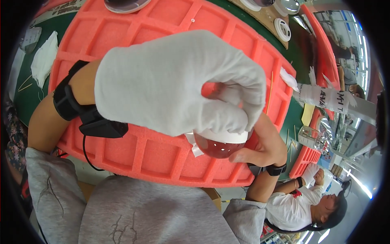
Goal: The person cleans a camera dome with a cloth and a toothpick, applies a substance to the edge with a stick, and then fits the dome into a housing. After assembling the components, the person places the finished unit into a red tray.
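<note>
Here, a white-gloved left hand (pixel 183 79) is bending over a dark, glossy dome (pixel 218 149) with a white rim (pixel 232 137); whether its hidden fingertips are gripping it, I cannot tell. The bare right hand (pixel 267 145) is clasping the dome from the right. Beneath both hands, a pink foam tray (pixel 159 155) is lying on a green desk (pixel 59 24). Farther off, beyond the right hand, a co-worker (pixel 289 211) is wearing white.

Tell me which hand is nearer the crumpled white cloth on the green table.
Left. The gloved left hand is right of the white cloth, over the red foam tray; the bare right hand is farther right, holding the glossy dome.
</note>
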`<state>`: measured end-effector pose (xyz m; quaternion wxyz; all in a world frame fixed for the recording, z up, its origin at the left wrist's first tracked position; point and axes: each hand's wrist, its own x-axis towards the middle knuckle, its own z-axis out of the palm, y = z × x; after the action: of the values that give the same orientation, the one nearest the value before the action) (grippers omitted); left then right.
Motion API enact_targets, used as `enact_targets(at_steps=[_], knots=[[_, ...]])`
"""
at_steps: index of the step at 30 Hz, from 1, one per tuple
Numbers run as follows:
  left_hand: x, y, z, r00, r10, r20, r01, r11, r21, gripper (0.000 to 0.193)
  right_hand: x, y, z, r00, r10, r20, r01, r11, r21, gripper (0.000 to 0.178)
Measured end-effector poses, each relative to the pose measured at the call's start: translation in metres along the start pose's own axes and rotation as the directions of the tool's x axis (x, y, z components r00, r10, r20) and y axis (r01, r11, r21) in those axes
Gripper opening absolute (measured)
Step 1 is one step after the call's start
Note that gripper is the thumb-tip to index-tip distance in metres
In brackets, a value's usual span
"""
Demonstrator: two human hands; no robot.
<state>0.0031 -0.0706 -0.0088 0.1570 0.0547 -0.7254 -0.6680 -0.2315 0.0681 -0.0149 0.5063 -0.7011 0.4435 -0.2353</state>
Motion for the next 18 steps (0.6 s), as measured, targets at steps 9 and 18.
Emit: enact_targets(at_steps=[9, 18], knots=[[0.005, 0.01, -0.003, 0.935, -0.353, -0.029, 0.35, 0.933, -0.079, 0.012, 0.004, 0.002, -0.005, 0.994, -0.099, -0.038, 0.096, 0.993, -0.068, 0.085], [0.004, -0.014, -0.001, 0.98, 0.098, -0.171, -0.075, 0.988, 0.134, 0.009, 0.001, 0.001, -0.003, 0.996, -0.076, -0.047, 0.073, 0.996, -0.053, 0.084]])
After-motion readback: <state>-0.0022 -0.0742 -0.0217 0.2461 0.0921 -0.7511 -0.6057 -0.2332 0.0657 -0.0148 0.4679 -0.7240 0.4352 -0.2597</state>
